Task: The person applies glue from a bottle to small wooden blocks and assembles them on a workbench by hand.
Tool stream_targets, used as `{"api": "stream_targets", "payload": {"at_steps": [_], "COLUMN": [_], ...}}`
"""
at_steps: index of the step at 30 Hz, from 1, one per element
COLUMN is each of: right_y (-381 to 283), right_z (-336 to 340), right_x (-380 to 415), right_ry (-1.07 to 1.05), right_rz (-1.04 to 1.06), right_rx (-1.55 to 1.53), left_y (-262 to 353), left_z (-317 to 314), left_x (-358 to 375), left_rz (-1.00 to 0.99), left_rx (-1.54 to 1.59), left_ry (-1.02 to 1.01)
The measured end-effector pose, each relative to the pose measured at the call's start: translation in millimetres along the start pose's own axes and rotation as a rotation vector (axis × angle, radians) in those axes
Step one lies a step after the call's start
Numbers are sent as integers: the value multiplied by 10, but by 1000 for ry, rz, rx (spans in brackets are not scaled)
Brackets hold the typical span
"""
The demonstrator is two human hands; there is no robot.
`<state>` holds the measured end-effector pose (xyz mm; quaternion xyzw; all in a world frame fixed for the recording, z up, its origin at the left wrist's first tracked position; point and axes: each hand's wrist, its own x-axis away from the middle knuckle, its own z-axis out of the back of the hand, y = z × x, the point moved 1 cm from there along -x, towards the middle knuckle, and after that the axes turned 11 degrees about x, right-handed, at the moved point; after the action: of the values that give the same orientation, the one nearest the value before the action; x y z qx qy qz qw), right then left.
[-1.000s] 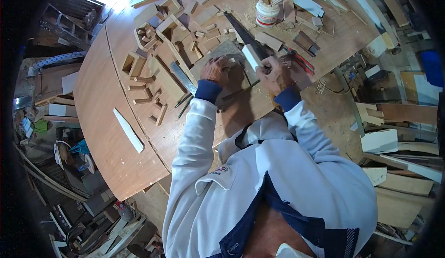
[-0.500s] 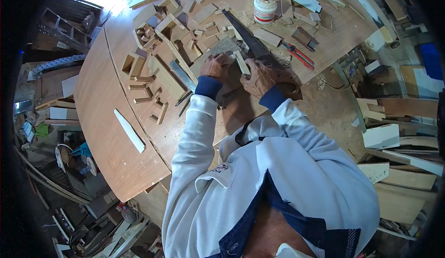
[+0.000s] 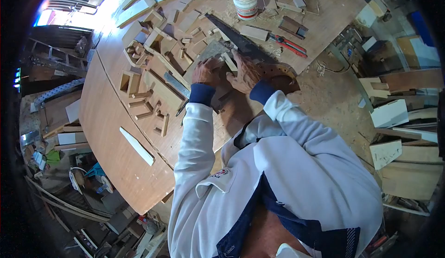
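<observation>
My left hand (image 3: 206, 71) rests at the near left of a grey flat board (image 3: 214, 50). Its fingers are bent down, and whatever is under them is hidden. A short pale wood strip (image 3: 229, 62) lies on the board between my two hands. Close to the strip's right side is my right hand (image 3: 247, 74), with thumb and forefinger apart. Just past the right hand lies a handsaw (image 3: 238, 39), its dark blade slanting away and its brown handle (image 3: 283, 75) toward me.
Several small wood offcuts (image 3: 187, 20) and glued wooden pieces (image 3: 130, 82) cover the table's left and back. A white tub (image 3: 245, 7) holding sticks stands at the back. Red-handled pliers (image 3: 289, 46) lie right of the saw. A tapered white piece (image 3: 136, 146) lies front left.
My right hand's thumb and forefinger have spread from the wood strip they pinched. My left hand has drawn back slightly from it. The whole view has shifted a little.
</observation>
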<state>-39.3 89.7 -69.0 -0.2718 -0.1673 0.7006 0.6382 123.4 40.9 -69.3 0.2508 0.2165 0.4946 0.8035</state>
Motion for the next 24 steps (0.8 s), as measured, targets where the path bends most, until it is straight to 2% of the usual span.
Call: {"api": "stream_targets", "payload": {"at_steps": [5, 7, 11, 14, 19, 20, 21, 23, 24], "right_y": [-8, 63, 35, 9, 105, 95, 90, 246, 465], "right_z": [-14, -164, -126, -126, -148, -108, -11, 189, 94], "right_x": [-7, 6, 16, 22, -46, -51, -90, -147, -210], "right_ry": [-109, 104, 52, 20, 134, 151, 155, 181, 252], "right_rz": [-74, 111, 149, 94, 37, -74, -71, -175, -114], "right_rx": [37, 98, 159, 189, 43, 26, 27, 49, 49], "left_y": [-30, -35, -62, 52, 155, 166, 158, 106, 39], "left_z": [-2, -4, -48, 4, 46, 82, 87, 35, -7], "left_x": [1, 7, 13, 23, 39, 42, 46, 38, 38], "left_rz": [7, 26, 15, 98, 71, 18, 15, 131, 126], "left_rx": [-60, -23, -45, -34, -49, -19, -20, -46, -41], "left_ry": [25, 23, 72, 40, 118, 36, 40, 50, 52]}}
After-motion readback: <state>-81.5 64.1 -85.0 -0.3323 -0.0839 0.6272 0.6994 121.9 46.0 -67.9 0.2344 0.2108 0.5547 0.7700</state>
